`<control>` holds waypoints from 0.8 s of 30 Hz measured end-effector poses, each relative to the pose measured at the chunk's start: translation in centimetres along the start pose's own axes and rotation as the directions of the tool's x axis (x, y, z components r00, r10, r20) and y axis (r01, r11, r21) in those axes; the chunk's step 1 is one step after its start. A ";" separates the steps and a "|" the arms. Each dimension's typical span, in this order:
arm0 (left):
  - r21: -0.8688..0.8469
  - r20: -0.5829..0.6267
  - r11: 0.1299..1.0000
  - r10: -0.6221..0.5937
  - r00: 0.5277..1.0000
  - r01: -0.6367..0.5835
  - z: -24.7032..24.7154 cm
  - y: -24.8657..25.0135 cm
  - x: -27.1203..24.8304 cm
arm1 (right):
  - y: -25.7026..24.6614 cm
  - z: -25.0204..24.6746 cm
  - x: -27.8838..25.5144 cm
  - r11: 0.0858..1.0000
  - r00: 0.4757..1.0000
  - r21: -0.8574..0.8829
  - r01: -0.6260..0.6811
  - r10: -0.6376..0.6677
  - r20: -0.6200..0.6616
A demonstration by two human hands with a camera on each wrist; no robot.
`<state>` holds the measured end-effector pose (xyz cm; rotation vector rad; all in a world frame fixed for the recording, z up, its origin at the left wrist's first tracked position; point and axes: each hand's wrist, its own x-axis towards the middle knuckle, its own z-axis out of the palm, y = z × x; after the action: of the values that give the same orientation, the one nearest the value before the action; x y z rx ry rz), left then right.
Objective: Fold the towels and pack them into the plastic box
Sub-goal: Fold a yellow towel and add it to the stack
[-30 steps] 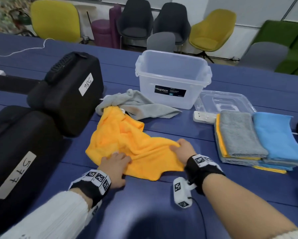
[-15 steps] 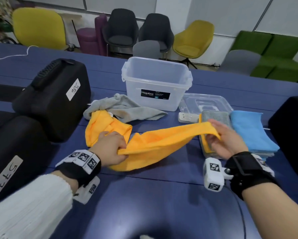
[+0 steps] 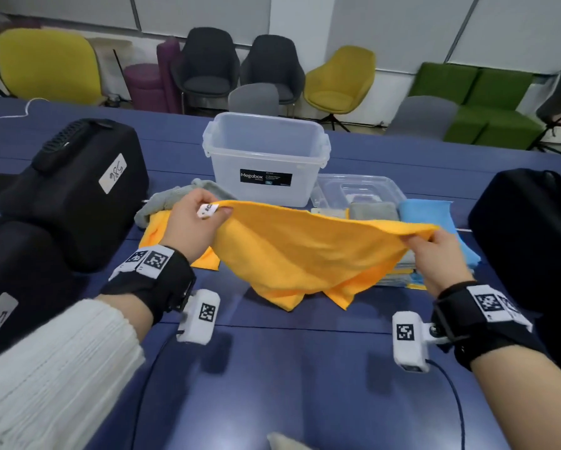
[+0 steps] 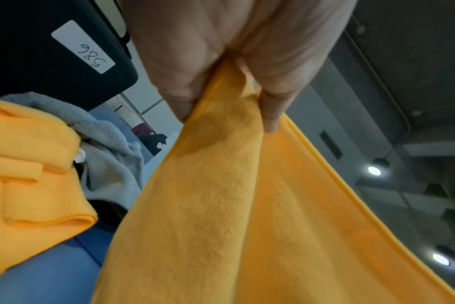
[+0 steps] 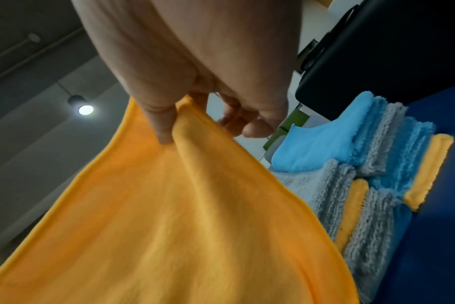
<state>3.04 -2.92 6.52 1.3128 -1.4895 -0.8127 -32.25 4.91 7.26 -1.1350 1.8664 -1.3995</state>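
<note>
Orange towel (image 3: 305, 254) hides most of the folded stack (image 3: 399, 274).

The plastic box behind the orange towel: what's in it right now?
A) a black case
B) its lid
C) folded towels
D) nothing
D: the box shows bare clear walls and floor, while the folded towels and the lid lie beside it on the table.

Yellow chairs (image 3: 339, 81), black chairs (image 3: 207, 71) and a green sofa (image 3: 487, 102) line the white wall (image 3: 386, 24).

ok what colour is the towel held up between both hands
Orange-yellow towel, plain, with no pattern; the head view shows it best.
</note>
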 end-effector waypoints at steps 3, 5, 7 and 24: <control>-0.157 -0.046 0.988 -0.015 0.999 0.007 -0.1 1.0 0.1 | -1.1 -1.2 -0.2 0.996 1.000 0.080 -0.029 0.030 -0.007; -0.236 -0.013 0.972 -0.014 1.000 0.011 -0.6 2.1 0.3 | -2.5 -2.3 -0.2 0.991 1.000 0.132 0.015 -0.012 -0.019; -0.285 0.042 0.959 0.015 0.999 -0.002 -1.4 3.8 0.4 | -4.0 -3.5 -0.1 0.988 0.996 0.128 0.085 -0.081 -0.036; 0.238 0.240 0.908 -0.399 0.885 0.344 -4.8 0.6 3.7 | 0.1 1.8 4.6 0.937 0.981 -0.324 0.131 -0.074 0.181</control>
<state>7.44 -5.92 9.47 1.7188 -1.5877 -1.1721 -33.10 0.09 6.89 -1.4858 1.9950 -1.0228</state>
